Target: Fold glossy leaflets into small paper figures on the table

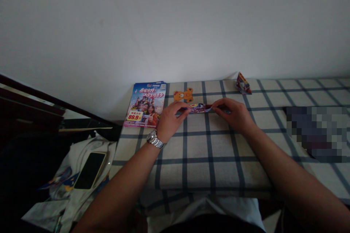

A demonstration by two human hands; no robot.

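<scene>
A narrow folded strip of printed paper [200,108] lies on the checked tablecloth [207,149] near the wall. My left hand [171,119], with a metal watch on its wrist, pinches the strip's left end. My right hand [235,114] pinches the right end, fingers closed over it. Both hands rest on the cloth, with the strip stretched between them.
A stack of colourful flyers [145,104] lies at the table's back left corner. An orange bear-shaped paper piece [183,95] sits just behind the strip. A folded paper triangle [242,83] stands by the wall. A phone [90,170] lies on clothes to the left. A blurred patch [317,133] covers the right side.
</scene>
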